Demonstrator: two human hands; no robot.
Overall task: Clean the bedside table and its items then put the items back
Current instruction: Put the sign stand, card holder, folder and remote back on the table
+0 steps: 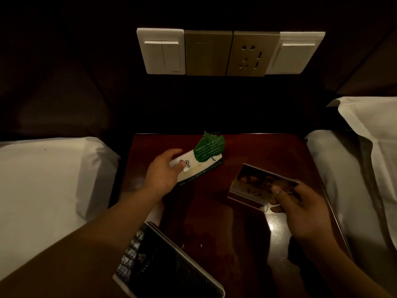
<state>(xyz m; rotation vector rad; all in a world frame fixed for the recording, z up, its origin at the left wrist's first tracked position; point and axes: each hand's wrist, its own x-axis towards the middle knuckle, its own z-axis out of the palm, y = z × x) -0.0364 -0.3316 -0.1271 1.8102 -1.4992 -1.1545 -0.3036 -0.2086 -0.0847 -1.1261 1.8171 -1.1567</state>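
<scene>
I see the left hand curled around a leaf-topped white card low over the bedside table, back left. The right hand pinches what looks like a clear card stand, right of centre.

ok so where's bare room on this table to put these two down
Bare wood runs along the back of the bedside table, behind the leaf card in the left hand and the photo stand in the right hand. The middle strip between both hands is free too. Crowded: the front left corner, covered by the dark booklet.
</scene>
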